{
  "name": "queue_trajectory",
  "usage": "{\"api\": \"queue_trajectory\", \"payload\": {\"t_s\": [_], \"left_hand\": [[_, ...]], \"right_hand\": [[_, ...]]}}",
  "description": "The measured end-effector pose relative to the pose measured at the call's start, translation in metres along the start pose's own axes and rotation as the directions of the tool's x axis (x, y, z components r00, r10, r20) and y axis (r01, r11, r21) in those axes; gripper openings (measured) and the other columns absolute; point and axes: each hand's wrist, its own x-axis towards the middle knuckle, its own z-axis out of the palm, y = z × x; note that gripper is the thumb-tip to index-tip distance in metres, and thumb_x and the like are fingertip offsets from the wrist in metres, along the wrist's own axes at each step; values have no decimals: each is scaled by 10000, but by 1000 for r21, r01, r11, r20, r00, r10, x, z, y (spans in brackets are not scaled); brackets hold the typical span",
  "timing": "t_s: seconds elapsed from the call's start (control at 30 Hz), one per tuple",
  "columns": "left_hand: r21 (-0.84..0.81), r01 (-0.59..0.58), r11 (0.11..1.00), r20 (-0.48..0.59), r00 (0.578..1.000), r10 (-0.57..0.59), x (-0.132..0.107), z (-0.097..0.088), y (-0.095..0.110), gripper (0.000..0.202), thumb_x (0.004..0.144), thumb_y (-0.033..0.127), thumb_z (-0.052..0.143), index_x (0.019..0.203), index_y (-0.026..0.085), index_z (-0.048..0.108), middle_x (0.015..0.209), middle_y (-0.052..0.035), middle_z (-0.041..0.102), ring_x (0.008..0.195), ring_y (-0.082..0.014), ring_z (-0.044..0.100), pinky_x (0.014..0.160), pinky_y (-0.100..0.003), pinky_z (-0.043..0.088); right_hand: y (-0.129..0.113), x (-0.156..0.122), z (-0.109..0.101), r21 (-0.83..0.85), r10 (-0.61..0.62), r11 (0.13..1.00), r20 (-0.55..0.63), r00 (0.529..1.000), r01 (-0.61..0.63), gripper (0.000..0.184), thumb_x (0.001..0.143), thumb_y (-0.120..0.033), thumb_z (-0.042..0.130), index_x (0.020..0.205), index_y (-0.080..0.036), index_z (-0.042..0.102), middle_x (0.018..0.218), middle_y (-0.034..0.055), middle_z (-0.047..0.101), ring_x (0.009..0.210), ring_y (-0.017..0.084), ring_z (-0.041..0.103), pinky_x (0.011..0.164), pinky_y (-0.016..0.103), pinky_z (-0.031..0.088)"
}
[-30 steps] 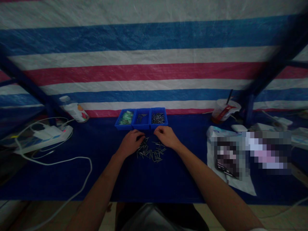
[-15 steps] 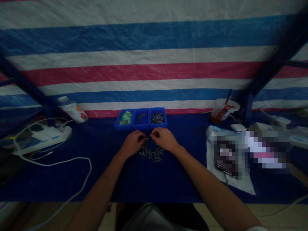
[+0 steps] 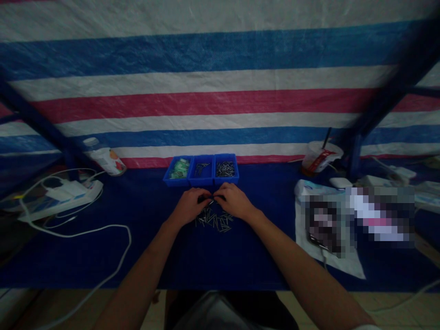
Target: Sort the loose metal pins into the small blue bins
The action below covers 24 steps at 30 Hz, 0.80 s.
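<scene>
My left hand [image 3: 189, 206] and my right hand [image 3: 235, 200] meet just behind a loose pile of thin metal pins [image 3: 213, 222] on the dark blue tabletop [image 3: 220, 266]. A short metal pin [image 3: 211, 200] shows between their fingertips, held by both hands. The fingers hide most of it. Just beyond my hands stands a blue three-compartment tray: green packets [image 3: 179, 168] lie in the left bin, a few pins [image 3: 201, 168] in the middle and many short metal pieces [image 3: 225, 169] in the right.
A power strip [image 3: 60, 197] with white cables lies to the left, behind it a plastic bottle [image 3: 105, 156]. A plastic cup with a straw [image 3: 319, 156] stands to the right, near a white cloth [image 3: 330, 261] under blurred objects. Dark metal posts frame a striped tarpaulin [image 3: 220, 105].
Both hands have drawn together over the pile, and their fingertips now meet around a small metal pin. The tray and the surrounding objects stay in place.
</scene>
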Motion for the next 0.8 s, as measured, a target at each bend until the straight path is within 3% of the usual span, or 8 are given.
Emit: {"api": "queue_trajectory", "payload": {"t_s": [0.3, 0.53, 0.67, 0.8], "left_hand": [[-59, 25, 998, -3, 1000, -26, 1, 0, 5, 146, 812, 198, 653, 943, 211, 716, 868, -26, 734, 790, -186, 659, 763, -315, 499], [-59, 31, 998, 14, 999, -30, 1, 0, 8, 161, 813, 208, 642, 955, 218, 718, 875, -28, 741, 805, -191, 663, 767, -316, 504], [18, -11, 1000, -33, 999, 11, 1, -1, 6, 140, 850, 230, 632, 949, 224, 731, 949, -39, 751, 893, -215, 653, 854, -365, 482], [6, -51, 999, -148, 988, 51, 1, -4, 7, 128, 871, 241, 631, 944, 210, 731, 965, -47, 751, 909, -217, 660, 867, -378, 487]], "right_hand": [[-1, -1, 0, -45, 6, 999, 22, 1000, -5, 177, 914, -244, 595, 1010, -231, 743, 1051, 67, 637, 935, 206, 578, 855, 333, 434], [-4, 0, 6, -101, 20, 995, 8, 1000, -19, 198, 932, -158, 510, 980, -190, 700, 1028, 87, 656, 946, 223, 592, 818, 330, 436], [-5, 1, 3, 37, 25, 999, -40, 999, -24, 191, 955, -171, 485, 1006, -191, 668, 1029, 72, 668, 926, 192, 612, 821, 308, 435], [-7, 4, 0, 230, 63, 973, -175, 982, -21, 139, 953, -234, 520, 952, -192, 652, 964, 43, 676, 876, 165, 612, 786, 286, 426]]}}
